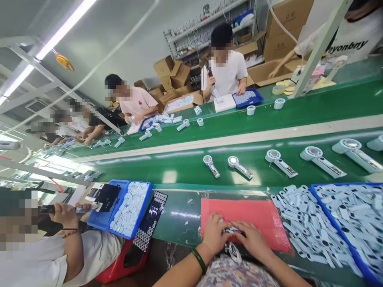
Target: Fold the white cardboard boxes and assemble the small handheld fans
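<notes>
Both of my hands meet over the near edge of a red mat [242, 211]. My left hand [214, 234], with a green bangle on its wrist, has its fingers curled round a small part [231, 230] that is mostly covered. From the other side, my right hand [250, 238] presses its fingers on the same part. The part looks light and dark, but its shape is hidden by the fingers. Right of the mat lies a loose pile of pale blue handle pieces [311, 223], beside a blue tray [326, 213] full of similar pieces.
A green conveyor [179, 171] runs beyond the mat, carrying several handheld devices [281, 163]. At left, a person [66, 239] works beside a blue tray [112, 223] and a black sheet of round parts [149, 223]. More people sit across the line, near cardboard boxes [172, 71].
</notes>
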A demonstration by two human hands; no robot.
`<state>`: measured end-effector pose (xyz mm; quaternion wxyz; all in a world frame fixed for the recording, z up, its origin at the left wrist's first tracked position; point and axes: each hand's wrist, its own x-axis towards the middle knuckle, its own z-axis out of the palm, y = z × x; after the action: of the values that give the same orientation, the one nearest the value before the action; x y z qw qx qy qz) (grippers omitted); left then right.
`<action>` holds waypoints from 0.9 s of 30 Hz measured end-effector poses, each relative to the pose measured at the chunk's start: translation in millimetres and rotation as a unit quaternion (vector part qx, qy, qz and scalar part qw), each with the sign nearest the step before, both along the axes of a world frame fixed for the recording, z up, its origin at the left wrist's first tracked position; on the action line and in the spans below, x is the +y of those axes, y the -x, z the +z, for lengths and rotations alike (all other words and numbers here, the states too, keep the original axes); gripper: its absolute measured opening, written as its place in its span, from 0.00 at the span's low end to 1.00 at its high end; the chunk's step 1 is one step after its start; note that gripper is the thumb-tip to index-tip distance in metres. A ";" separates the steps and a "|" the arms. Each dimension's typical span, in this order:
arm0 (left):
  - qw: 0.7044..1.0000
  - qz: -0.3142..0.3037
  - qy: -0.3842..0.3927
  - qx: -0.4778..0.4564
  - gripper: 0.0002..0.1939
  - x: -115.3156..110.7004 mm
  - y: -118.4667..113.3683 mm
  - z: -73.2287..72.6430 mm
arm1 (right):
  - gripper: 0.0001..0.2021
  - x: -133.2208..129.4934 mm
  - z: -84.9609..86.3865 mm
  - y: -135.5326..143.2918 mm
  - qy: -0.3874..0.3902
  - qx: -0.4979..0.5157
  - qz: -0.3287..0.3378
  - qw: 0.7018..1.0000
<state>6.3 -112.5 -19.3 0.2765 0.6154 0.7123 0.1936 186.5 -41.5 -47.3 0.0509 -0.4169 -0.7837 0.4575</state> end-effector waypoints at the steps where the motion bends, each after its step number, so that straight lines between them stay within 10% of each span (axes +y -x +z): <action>1: 1.000 0.015 0.009 0.005 0.14 1.4 -2.3 2.3 | 0.21 0.5 7.0 1.1 -0.013 -0.019 0.008 1.000; 8: 0.998 -0.012 0.065 0.012 0.10 29.4 -0.3 12.5 | 0.20 13.3 24.6 4.9 -0.034 -0.094 0.022 0.995; 27: 0.987 -0.127 0.056 0.082 0.21 19.3 12.8 20.5 | 0.21 -6.6 24.2 2.6 -0.031 -0.018 -0.049 0.998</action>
<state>-6.5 -93.2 1.2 0.2736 0.6983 0.6582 0.0655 183.9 -48.2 -23.1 0.0721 -0.4614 -0.7771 0.4219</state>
